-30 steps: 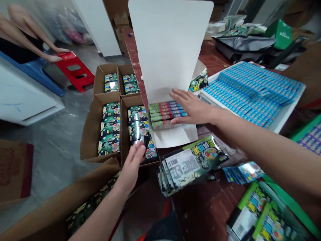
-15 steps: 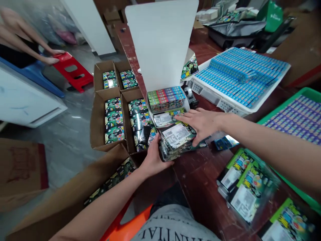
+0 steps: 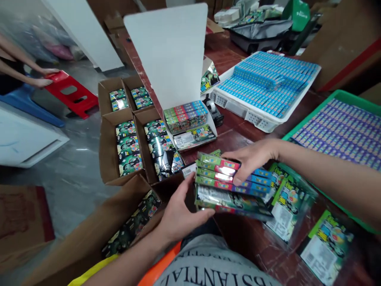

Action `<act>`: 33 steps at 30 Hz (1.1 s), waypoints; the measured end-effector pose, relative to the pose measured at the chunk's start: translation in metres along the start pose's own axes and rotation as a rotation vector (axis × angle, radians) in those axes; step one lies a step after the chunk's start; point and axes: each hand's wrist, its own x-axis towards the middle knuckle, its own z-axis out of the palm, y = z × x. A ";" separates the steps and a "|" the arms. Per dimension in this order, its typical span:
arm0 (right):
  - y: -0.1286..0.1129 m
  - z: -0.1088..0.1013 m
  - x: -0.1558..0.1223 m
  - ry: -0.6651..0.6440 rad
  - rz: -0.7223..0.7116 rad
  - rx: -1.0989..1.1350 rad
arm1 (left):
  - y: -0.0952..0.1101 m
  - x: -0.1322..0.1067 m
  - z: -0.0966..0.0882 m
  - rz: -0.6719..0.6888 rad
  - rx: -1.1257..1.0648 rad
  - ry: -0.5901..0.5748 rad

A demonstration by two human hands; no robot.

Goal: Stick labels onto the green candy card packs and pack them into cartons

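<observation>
A stack of thin printed boxes (image 3: 232,176) with green, red, purple and blue edges is tilted between my two hands over the table's near edge. My left hand (image 3: 181,210) grips its left end, thumb along the lower front. From above, my right hand (image 3: 253,159) closes over the stack, with its fingers partly hidden behind it. Beyond my hands stands a white display carton (image 3: 172,55) with its tall lid raised. Inside it are a row of similar boxes (image 3: 187,115) on edge and a flat labelled pack (image 3: 195,137) in front.
Brown cartons (image 3: 102,151) of dark green packs line the left side. A white crate (image 3: 258,123) of blue boxes and a green tray (image 3: 336,95) of purple boxes stand right. Labelled packs (image 3: 327,246) lie near right. Another person's hands (image 3: 44,77) touch a red stool (image 3: 71,95).
The stack has come away from the display carton toward me and to the right. It has turned so its coloured edges face up. My right hand has shifted onto those edges.
</observation>
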 end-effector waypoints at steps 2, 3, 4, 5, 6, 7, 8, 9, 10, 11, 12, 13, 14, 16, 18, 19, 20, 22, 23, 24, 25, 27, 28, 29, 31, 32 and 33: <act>0.009 0.023 -0.008 -0.116 0.030 0.144 | 0.001 -0.014 0.015 -0.176 -0.256 -0.128; 0.015 0.035 -0.010 -0.151 0.053 0.174 | -0.001 -0.018 0.023 -0.263 -0.352 -0.170; 0.020 0.046 -0.011 -0.150 0.075 0.162 | -0.004 -0.020 0.030 -0.336 -0.418 -0.196; 0.026 0.055 -0.012 -0.106 0.092 0.112 | -0.007 -0.020 0.036 -0.390 -0.455 -0.207; 0.032 0.064 -0.012 -0.020 0.096 0.033 | -0.010 -0.020 0.041 -0.423 -0.473 -0.211; 0.036 0.071 -0.013 0.090 0.086 -0.052 | -0.013 -0.018 0.045 -0.436 -0.480 -0.209; 0.040 0.078 -0.015 0.204 0.070 -0.119 | -0.015 -0.017 0.047 -0.438 -0.479 -0.209; 0.042 0.084 -0.018 0.304 0.054 -0.156 | -0.016 -0.015 0.049 -0.436 -0.468 -0.214; 0.044 0.089 -0.021 0.385 0.040 -0.165 | -0.017 -0.014 0.049 -0.431 -0.448 -0.219; 0.045 0.095 -0.024 0.446 0.026 -0.152 | -0.016 -0.013 0.048 -0.418 -0.418 -0.224; 0.046 0.100 -0.027 0.497 0.015 -0.129 | -0.015 -0.012 0.047 -0.399 -0.366 -0.233; 0.046 0.104 -0.030 0.533 0.002 -0.107 | -0.012 -0.011 0.044 -0.376 -0.284 -0.250; 0.047 0.108 -0.032 0.552 -0.016 -0.088 | -0.008 -0.009 0.041 -0.351 -0.170 -0.275; 0.048 0.114 -0.035 0.555 -0.058 -0.060 | 0.002 -0.005 0.035 -0.290 0.145 -0.338; 0.048 0.117 -0.036 0.548 -0.085 -0.037 | 0.011 0.000 0.032 -0.220 0.505 -0.384; 0.047 0.118 -0.036 0.552 -0.085 -0.032 | 0.015 0.003 0.031 -0.184 0.668 -0.389; 0.047 0.119 -0.036 0.565 -0.075 -0.037 | 0.018 0.005 0.031 -0.150 0.812 -0.383; 0.045 0.123 -0.037 0.609 -0.031 -0.081 | 0.019 0.007 0.034 -0.095 1.020 -0.358; 0.044 0.126 -0.038 0.637 -0.002 -0.116 | 0.018 0.008 0.036 -0.072 1.080 -0.350; 0.043 0.130 -0.039 0.666 0.027 -0.155 | 0.017 0.008 0.037 -0.052 1.114 -0.344; 0.042 0.133 -0.040 0.689 0.053 -0.193 | 0.015 0.008 0.039 -0.037 1.129 -0.339; 0.041 0.140 -0.042 0.709 0.085 -0.239 | 0.013 0.007 0.040 -0.024 1.127 -0.334; 0.040 0.142 -0.042 0.705 0.093 -0.246 | 0.012 0.007 0.040 -0.024 1.119 -0.333; 0.040 0.144 -0.042 0.699 0.100 -0.248 | 0.011 0.007 0.040 -0.026 1.107 -0.337; 0.038 0.146 -0.042 0.697 0.109 -0.246 | 0.010 0.006 0.039 -0.035 1.071 -0.354; 0.037 0.147 -0.042 0.699 0.113 -0.248 | 0.008 0.006 0.038 -0.042 1.048 -0.365; 0.036 0.147 -0.042 0.702 0.118 -0.251 | 0.005 0.005 0.037 -0.047 1.021 -0.375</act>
